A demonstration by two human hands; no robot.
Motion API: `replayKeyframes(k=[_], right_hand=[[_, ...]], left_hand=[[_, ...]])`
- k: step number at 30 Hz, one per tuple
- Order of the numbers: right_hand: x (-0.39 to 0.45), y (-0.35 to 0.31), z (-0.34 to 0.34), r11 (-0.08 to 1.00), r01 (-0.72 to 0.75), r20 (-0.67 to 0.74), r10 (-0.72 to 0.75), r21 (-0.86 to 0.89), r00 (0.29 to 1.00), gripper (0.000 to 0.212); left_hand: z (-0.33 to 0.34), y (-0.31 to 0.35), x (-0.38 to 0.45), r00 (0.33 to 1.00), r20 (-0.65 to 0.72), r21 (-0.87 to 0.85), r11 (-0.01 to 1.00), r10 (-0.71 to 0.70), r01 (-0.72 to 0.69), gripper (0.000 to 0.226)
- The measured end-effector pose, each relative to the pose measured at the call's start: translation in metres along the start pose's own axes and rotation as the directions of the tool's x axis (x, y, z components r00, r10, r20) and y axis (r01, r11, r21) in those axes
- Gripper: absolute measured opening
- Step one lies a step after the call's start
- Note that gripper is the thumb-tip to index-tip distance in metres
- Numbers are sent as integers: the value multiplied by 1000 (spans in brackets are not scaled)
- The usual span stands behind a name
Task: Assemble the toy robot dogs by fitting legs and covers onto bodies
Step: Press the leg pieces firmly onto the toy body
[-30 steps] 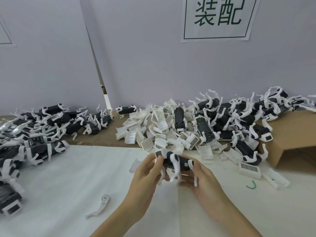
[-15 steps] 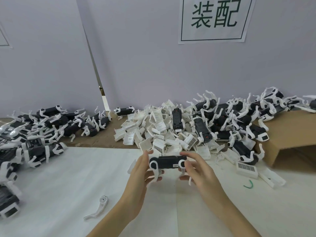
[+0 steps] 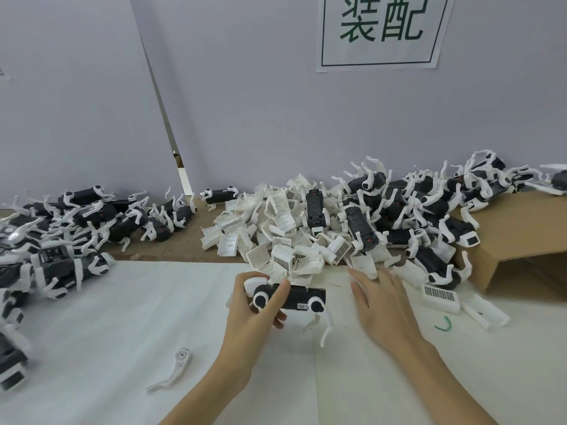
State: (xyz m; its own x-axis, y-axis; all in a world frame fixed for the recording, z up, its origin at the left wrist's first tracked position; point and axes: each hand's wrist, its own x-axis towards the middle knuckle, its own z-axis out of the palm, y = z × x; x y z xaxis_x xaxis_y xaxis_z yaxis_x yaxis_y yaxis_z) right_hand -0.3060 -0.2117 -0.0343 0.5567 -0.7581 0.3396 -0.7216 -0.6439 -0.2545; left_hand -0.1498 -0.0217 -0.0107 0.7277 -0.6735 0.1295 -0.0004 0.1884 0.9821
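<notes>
White table [image 3: 92, 317]: your work surface, with finished dogs [image 3: 101, 222] heaped at left and legged bodies [image 3: 429, 210] at right. Cover pile [image 3: 282, 237]: white shells massed at the table's far edge, just beyond both hands. Dog [image 3: 288, 297]: black body with white legs fitted, held above the table near centre; no back cover shows, so a cover is likely your next part. Pick one shell lying free at the pile's near edge, and keep the body level so it seats squarely. Left hand [image 3: 254, 305]: fingers and thumb wrapped around the dog's front end. Right hand [image 3: 380, 302]: fingers straight and spread, holding nothing, fingertips near the pile.
</notes>
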Motion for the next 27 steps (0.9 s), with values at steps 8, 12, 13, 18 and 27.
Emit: replayKeyframes(k=[8,12,13,18,27], right_hand=[[-10,-11,-23,667,24,-108,85,744,990,41],[-16,-20,-26,423,-154,102,143,893,984,30],[-17,-24,-28,351,-190,153,131,917,980,35],[-23,-37,-33,182,-250,235,97,951,967,53],[-26,-51,-30,170,-215,187,163,962,969,59]], left_hand=[[0,2,-2,1000,-11,44,999,10,-9,49],[0,1,-3,1000,-5,55,998,10,-10,48],[0,1,-3,1000,1,60,998,12,-12,48],[0,0,-4,1000,13,74,997,18,-18,52],[3,-1,-8,993,99,101,992,68,-78,36]])
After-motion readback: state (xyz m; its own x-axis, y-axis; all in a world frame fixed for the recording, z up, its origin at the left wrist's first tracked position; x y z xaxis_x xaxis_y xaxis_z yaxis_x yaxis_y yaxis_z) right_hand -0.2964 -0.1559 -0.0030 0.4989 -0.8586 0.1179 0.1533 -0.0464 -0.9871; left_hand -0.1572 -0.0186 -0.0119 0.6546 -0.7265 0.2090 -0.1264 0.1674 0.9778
